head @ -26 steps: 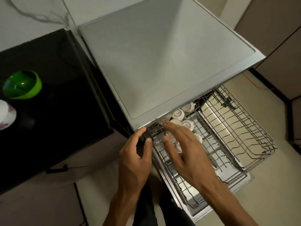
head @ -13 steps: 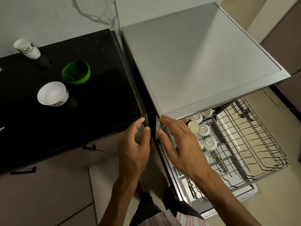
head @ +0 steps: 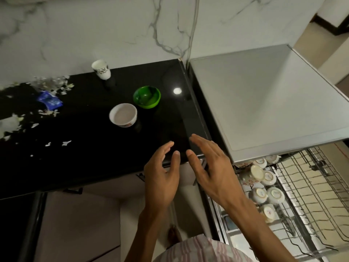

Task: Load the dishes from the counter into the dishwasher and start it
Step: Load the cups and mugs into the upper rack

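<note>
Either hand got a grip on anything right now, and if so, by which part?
Nothing is held. The left hand and right hand are both open and empty above the counter's front edge, apart from the white bowl and green bowl.

both hands held empty over front edge of black counter [head: 85, 148]: left hand [head: 162, 178] & right hand [head: 213, 171], fingers straight, palms facing. white bowl [head: 123, 115] & green bowl [head: 147, 96] seen side by side on counter, patterned cup [head: 101, 69] near wall. dishwasher rack [head: 306, 195] pulled out at right w/ upturned cups [head: 268, 177].
</note>
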Demonstrator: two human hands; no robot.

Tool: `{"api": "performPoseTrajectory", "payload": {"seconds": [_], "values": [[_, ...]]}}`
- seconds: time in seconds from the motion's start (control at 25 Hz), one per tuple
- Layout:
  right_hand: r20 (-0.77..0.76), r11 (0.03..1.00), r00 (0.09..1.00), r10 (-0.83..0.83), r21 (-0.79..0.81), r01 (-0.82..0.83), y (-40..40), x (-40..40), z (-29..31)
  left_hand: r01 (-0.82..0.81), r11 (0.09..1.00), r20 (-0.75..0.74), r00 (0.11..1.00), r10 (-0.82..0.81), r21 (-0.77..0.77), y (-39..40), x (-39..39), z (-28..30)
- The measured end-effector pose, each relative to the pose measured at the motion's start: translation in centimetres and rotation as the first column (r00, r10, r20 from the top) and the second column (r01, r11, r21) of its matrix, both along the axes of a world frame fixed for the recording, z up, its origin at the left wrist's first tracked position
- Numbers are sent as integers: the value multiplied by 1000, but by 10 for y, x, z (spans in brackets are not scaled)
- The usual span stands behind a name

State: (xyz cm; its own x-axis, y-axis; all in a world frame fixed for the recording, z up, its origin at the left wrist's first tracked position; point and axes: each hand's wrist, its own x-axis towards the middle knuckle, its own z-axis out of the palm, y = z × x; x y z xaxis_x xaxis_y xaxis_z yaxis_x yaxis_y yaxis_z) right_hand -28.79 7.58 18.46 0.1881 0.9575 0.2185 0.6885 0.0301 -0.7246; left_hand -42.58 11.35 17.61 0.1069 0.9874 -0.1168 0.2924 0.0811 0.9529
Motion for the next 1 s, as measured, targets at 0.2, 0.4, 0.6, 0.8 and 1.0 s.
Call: {"api": "performPoseTrajectory", "payload": {"seconds": [0.2,0.4,0.6,0.8,1.0], "values": [[-43,998,997,61,21,-61,26,-47,-2,-57,997,-11,998,57,45,16,-43,-1],[-43,994,993,109,25,-108,44,-75,-5,-135,986,-42,989,140,101,34,-72,-5],[-75,988,986,151,8,-151,69,-82,-5,-210,972,-44,975,216,109,53,-81,-7],[-86,972,969,233,33,-231,115,-87,-1,-297,945,-34,952,304,135,87,-83,-1],[-89,948,944,317,23,-316,164,-81,10,-378,913,-11,923,384,153,127,-81,9]]}}
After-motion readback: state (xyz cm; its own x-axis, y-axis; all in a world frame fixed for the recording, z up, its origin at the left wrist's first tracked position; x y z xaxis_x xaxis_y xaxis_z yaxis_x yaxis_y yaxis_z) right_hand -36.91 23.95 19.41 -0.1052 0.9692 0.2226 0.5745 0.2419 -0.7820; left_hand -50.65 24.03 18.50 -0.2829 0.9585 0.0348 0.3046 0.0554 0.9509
